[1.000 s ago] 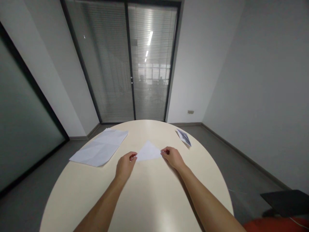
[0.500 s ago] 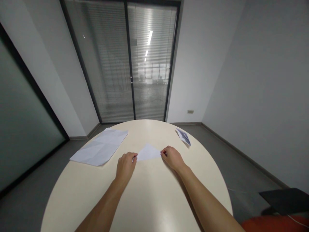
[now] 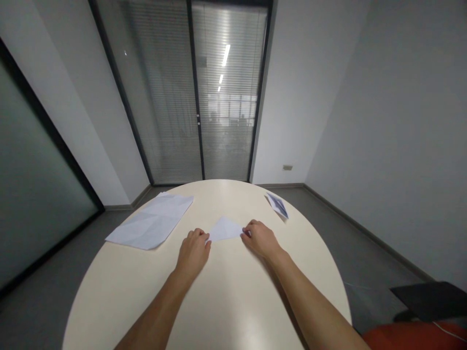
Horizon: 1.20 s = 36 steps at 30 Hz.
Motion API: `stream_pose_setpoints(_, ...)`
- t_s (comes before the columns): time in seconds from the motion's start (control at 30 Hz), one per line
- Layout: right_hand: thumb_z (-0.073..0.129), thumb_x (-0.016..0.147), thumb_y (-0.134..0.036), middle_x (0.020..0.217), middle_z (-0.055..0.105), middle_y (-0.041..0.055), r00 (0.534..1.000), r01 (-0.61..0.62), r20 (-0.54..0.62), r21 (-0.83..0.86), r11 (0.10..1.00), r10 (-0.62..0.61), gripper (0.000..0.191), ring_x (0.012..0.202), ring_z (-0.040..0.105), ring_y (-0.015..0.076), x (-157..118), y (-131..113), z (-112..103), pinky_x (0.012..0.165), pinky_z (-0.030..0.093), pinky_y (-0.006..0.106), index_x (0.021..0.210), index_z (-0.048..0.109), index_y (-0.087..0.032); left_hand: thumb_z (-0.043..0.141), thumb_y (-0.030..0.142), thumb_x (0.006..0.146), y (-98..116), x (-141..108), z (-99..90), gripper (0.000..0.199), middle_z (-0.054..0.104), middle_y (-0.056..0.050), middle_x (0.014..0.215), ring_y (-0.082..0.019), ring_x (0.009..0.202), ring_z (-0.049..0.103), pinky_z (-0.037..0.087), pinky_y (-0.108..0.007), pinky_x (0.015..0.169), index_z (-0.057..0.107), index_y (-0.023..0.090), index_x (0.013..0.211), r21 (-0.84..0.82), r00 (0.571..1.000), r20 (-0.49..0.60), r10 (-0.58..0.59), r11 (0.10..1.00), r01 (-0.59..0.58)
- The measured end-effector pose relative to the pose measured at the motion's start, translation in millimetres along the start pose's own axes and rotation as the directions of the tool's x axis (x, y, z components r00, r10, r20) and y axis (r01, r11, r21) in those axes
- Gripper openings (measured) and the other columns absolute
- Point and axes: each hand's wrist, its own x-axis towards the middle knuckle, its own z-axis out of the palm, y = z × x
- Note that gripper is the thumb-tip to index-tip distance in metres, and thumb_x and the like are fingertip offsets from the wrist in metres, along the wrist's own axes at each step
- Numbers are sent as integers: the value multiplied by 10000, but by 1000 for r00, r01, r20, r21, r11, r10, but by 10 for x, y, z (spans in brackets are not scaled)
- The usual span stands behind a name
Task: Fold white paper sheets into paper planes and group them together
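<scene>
A small white paper triangle (image 3: 224,229) lies on the round cream table (image 3: 219,291), its peak pointing away from me. At its left corner, my left hand (image 3: 194,248) has thumb and fingertips closed on the paper. The right corner is between the thumb and fingers of my right hand (image 3: 260,237). Both corners are partly hidden by my fingers.
Large creased white sheets (image 3: 153,221) lie at the table's left. A small folded paper (image 3: 278,205) with a dark inner side is at the back right. Beyond the right edge are a black flat object (image 3: 430,299) and something red (image 3: 412,337).
My left hand has shifted slightly right, its thumb and fingers now a little more spread at the paper's corner. My right fingertips have moved slightly inward at the other corner.
</scene>
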Motion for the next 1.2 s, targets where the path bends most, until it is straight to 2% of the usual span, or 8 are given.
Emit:
stream_pose_setpoints(0.23,562,943,-304,1060,696,91,1000,21,-17,0,1000,-21,242,998,621,222,-23,7,-13,755,431,280,827,750,-205,473,163,973,-74,4,-107,290,651,-81,1241,-225,1114,577,464,-329,973,732,212,1094,-35,990,75,116,993,-114)
stream_pose_setpoints(0.37,570,938,-298,1058,691,89,1000,-18,-20,-4,1000,18,209,1008,619,229,-26,-18,-14,755,435,286,873,749,-213,445,225,987,-59,-38,-100,348,623,-107,1361,-255,1212,556,437,-368,1063,682,173,1237,-32,979,108,172,985,-169)
stream_pose_setpoints(0.43,554,950,-296,1059,684,95,1000,-8,-19,-26,1000,8,215,1004,614,234,-26,-38,-7,756,438,293,890,744,-213,433,313,1001,-2,-87,-53,431,583,-149,1434,-299,1297,521,407,-409,1110,624,115,1333,4,981,116,154,988,-156)
stream_pose_setpoints(0.53,528,976,-295,1087,676,116,1000,8,-19,-62,998,-9,235,1022,600,245,-23,-67,13,805,447,310,940,742,-206,399,432,1010,102,-163,49,585,440,-216,1555,-358,1468,362,327,-495,1173,514,55,1443,50,992,105,70,996,-76)
stream_pose_setpoints(0.67,502,1001,-300,1118,671,128,998,35,-40,-90,995,-39,259,1055,584,251,-8,-65,33,883,445,328,1064,735,-205,371,482,1011,179,-206,125,649,350,-236,1593,-360,1514,277,265,-553,1201,447,56,1494,64,995,91,32,997,-38)
stream_pose_setpoints(0.8,510,1000,-318,1109,678,120,999,25,-44,-82,996,-29,262,1051,590,249,0,-50,33,871,451,324,1010,747,-207,355,476,1016,175,-199,109,660,318,-231,1605,-350,1519,267,263,-541,1207,424,40,1506,89,992,125,30,995,-41)
stream_pose_setpoints(1.0,525,985,-345,1064,689,128,997,-66,-51,-92,994,61,299,1028,604,258,-4,-84,31,793,460,322,871,759,-198,404,439,1002,180,-199,73,601,400,-226,1575,-361,1477,350,355,-514,1141,480,63,1464,80,995,89,45,995,-52)
stream_pose_setpoints(1.2,587,939,-394,1024,703,129,986,-155,-73,-76,985,149,284,993,629,256,13,-86,38,763,461,317,865,776,-196,398,408,1002,230,-196,-59,540,562,-225,1422,-353,1314,485,426,-470,1044,546,63,1391,106,996,61,67,992,-74)
